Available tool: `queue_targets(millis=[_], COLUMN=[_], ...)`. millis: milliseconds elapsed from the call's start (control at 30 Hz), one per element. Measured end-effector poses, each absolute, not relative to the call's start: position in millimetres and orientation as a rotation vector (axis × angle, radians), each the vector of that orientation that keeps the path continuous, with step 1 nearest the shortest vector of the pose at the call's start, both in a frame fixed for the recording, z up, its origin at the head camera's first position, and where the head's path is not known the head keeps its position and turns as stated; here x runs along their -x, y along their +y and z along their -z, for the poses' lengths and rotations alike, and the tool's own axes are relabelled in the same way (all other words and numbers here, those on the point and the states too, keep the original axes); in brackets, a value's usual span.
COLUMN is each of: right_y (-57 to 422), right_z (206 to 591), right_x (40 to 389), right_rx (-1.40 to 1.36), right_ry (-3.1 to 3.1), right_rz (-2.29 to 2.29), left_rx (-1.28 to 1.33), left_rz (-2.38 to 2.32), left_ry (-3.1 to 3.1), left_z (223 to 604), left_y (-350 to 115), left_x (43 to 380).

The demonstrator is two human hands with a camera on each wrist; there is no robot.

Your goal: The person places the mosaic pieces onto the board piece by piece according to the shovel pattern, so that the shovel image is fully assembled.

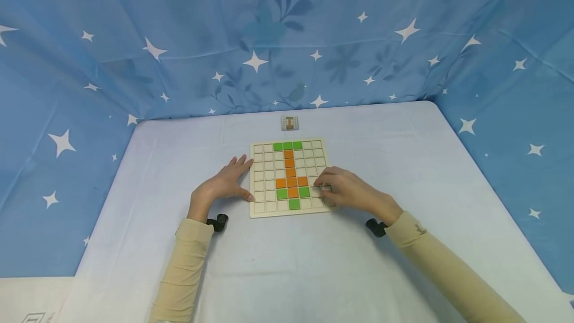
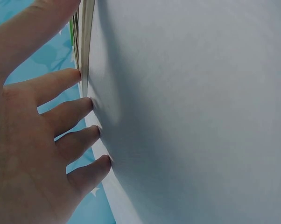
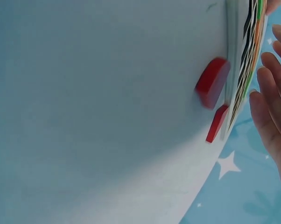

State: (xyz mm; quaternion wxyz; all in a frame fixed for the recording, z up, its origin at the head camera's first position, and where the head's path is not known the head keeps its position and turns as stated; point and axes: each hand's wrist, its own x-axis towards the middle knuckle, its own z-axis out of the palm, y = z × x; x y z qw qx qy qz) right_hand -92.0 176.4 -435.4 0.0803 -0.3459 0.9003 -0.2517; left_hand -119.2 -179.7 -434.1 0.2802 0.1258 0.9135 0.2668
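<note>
A pale square grid board (image 1: 264, 208) lies on the table, with green tiles (image 1: 287, 146) and orange tiles (image 1: 291, 182) in some of its cells. My left hand (image 1: 224, 181) is spread at the board's left edge, its thumb and a fingertip touching the rim. Over the board's right side hovers my right hand (image 1: 347, 189), fingers loosely bent. In the right wrist view no piece shows in its fingers. Beside the board's edge there, a blurred red piece (image 3: 213, 83) and a thinner red piece (image 3: 217, 123) appear; the head view does not show them.
A small card (image 1: 289, 123) with a grid pattern lies behind the board. White cloth covers the table (image 1: 287, 273), and a blue star-patterned curtain (image 1: 269, 39) stands around its back and sides.
</note>
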Motion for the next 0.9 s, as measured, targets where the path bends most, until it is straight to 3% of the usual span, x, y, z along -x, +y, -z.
queue_targets(millis=[900], right_y=[214], right_z=[449], right_x=[111], right_rx=[0.763], right_ry=[2.847], right_rz=[0.732], left_rx=[-0.347], left_rz=[-0.735], left_ry=[2.446], left_z=[434], left_y=[-181], left_x=[117])
